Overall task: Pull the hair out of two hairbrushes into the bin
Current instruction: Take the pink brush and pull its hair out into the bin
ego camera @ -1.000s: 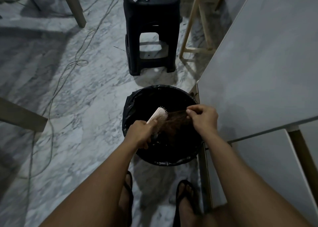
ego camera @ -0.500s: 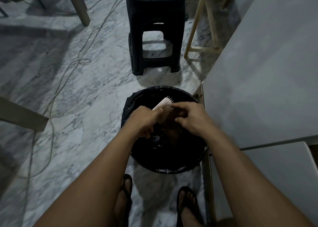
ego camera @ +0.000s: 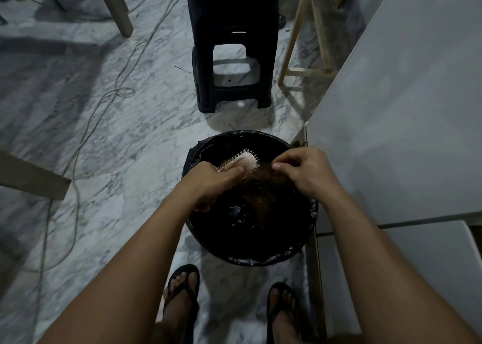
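Hands, two, over one bin (ego camera: pixel 250 259): left grip (ego camera: pixel 208 184) clasps one hairbrush (ego camera: pixel 241 165), right grip (ego camera: pixel 302 171) pinches hair (ego camera: pixel 263 184).

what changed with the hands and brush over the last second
The right hand, pinching the brown hair, went in against the hairbrush and has drawn back to the right again, the clump stretching from the bristles. The left hand kept its grip on the handle, holding the brush over the bin.
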